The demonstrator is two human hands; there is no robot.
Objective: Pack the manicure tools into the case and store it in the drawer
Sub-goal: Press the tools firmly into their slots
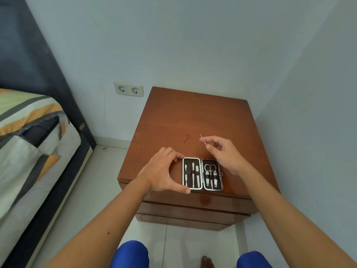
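Observation:
The manicure case [202, 174] lies open and flat near the front edge of the brown nightstand [193, 120]. Three slim tools sit under the strap in its left half. Scissors [210, 168] and two clippers fill the right half. My left hand [164, 171] braces the case's left side, thumb at the near corner and fingers at the far corner. My right hand [222, 151] hovers just behind the case's right half and pinches a thin metal tool [202, 139] whose tip points up and to the left.
The nightstand's drawer fronts [193, 207] below the top are shut. A bed [29, 142] with a striped cover stands to the left. A double wall socket [129, 89] sits behind the nightstand. My knees in blue are at the bottom.

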